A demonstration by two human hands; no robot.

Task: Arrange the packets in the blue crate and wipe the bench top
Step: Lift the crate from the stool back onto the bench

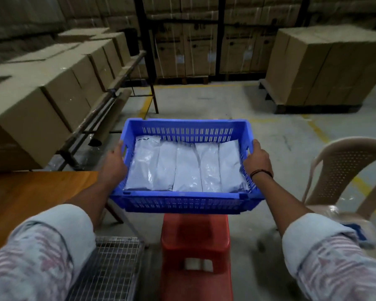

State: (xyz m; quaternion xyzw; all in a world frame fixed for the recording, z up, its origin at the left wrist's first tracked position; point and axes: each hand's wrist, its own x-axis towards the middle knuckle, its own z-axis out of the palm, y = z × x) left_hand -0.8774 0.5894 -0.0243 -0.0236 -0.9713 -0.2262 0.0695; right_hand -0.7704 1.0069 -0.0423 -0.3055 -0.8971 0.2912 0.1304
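— Above the red plastic stool (pixel 195 235), what is held?
— The blue slotted plastic crate (pixel 182 200) is gripped at its side rims by the left hand (pixel 114 164) and right hand (pixel 257 159), fingers curled round; five silvery-grey plastic packets (pixel 187 168) are laid side by side inside.
— Which step is indicated?
— Arranging appears finished; the crate is to be set down level, then the brown wooden bench top (pixel 30 192), at near left, wiped.

Crate (pixel 182 204): bright blue, walls patterned with rows of vertical slots. Packets (pixel 186 170): glossy silver-white. Bench top (pixel 30 192): orange-brown wood grain. Stool (pixel 194 235): red-orange. Chair (pixel 343 170): beige, back dotted with perforations. Sleeves (pixel 41 257): pale blue, pink-red blotched print. Wristband (pixel 261 173): dark. Boxes (pixel 326 66): tan. Floor (pixel 280 131): grey, yellow lines.
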